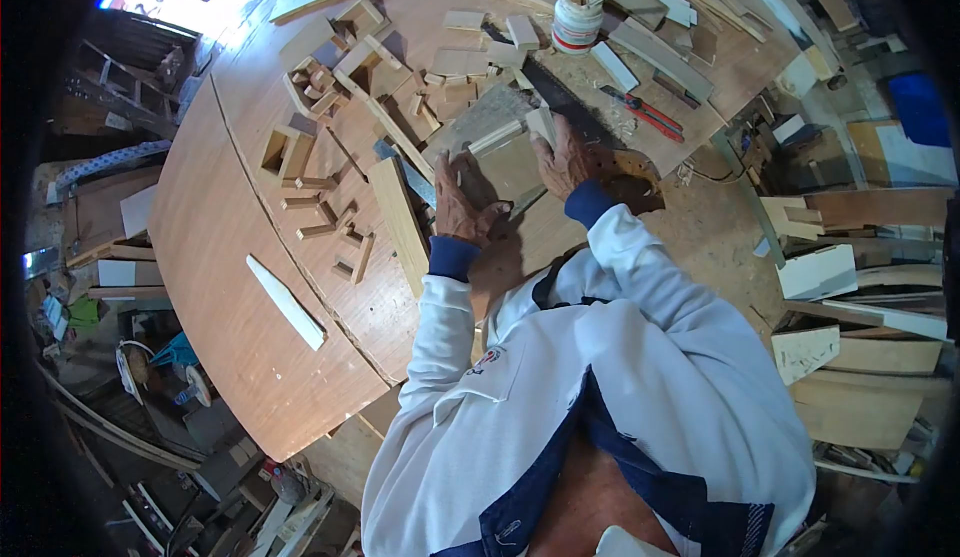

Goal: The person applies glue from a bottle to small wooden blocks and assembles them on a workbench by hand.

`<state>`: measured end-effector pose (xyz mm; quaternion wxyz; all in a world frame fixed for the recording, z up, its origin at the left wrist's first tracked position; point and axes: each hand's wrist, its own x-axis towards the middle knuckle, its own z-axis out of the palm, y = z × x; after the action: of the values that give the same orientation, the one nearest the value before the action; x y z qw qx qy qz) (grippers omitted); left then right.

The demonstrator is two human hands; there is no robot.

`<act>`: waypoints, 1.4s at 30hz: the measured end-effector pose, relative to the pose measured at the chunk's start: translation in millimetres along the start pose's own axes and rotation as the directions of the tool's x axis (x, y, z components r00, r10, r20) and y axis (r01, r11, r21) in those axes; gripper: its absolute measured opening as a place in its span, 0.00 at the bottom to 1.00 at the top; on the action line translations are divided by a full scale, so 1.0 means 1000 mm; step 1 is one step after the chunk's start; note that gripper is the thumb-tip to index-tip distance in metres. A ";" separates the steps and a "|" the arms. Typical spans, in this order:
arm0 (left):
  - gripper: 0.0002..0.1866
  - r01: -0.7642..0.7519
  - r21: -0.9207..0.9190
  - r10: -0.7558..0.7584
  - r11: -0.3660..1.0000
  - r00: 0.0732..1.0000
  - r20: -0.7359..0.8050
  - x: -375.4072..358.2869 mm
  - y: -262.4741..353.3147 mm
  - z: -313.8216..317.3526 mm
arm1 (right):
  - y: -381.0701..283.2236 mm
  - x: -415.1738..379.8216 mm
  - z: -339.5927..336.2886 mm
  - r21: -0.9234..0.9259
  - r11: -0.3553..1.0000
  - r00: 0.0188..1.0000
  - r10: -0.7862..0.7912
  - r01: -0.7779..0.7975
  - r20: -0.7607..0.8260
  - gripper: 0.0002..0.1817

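Note:
My right hand [567, 165] is closed around a small wooden block [541, 125], its fingers along the block's right side. The block meets the end of a slim wooden strip [497, 138] that runs to the left. My left hand [460, 205] rests by a flat board [503, 175], fingers stretched forward and thumb out to the right. Just past that thumb is a narrow, dark, blade-like piece [527, 202]. A pale wooden plank [398, 222] lies left of my left wrist, with a blue-grey metal tool [412, 174] beside it.
A dark handsaw blade [570, 102] lies beyond my right hand, near red-handled pliers [645, 115]. A white jar [577, 22] with a stick in it stands farther back. Several small wooden frames [288, 149] and a white tapered piece [286, 302] are on the left of the table.

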<state>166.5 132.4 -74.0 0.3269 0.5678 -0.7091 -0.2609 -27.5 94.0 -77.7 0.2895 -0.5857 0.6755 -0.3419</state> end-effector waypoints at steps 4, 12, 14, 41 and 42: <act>0.62 0.012 0.000 -0.012 1.000 1.000 0.029 0.004 -0.001 -0.002 | 0.010 0.002 0.008 0.098 0.994 0.999 -0.052 0.052 0.000 0.28; 0.62 0.014 0.059 -0.016 0.998 1.000 0.027 0.006 0.001 0.001 | 0.001 0.017 -0.003 0.212 0.976 0.997 0.029 -0.044 0.075 0.23; 0.63 0.052 0.041 -0.054 0.998 0.997 0.054 0.005 0.004 0.000 | 0.000 0.023 -0.009 0.202 0.975 0.992 0.067 -0.088 0.107 0.26; 0.59 0.171 0.217 -0.191 0.961 0.979 0.075 0.009 0.031 -0.001 | -0.013 0.168 0.026 -0.215 0.714 0.744 -0.619 0.667 0.251 0.15; 0.57 0.159 0.192 -0.175 0.968 0.982 0.067 0.009 0.030 0.000 | -0.017 0.178 0.035 -0.221 0.715 0.747 -0.616 0.663 0.249 0.15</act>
<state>146.7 130.3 -50.3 0.2195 0.6420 -0.6930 -0.2436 -15.0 -87.4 -83.3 0.1147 -0.8447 0.4485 -0.2686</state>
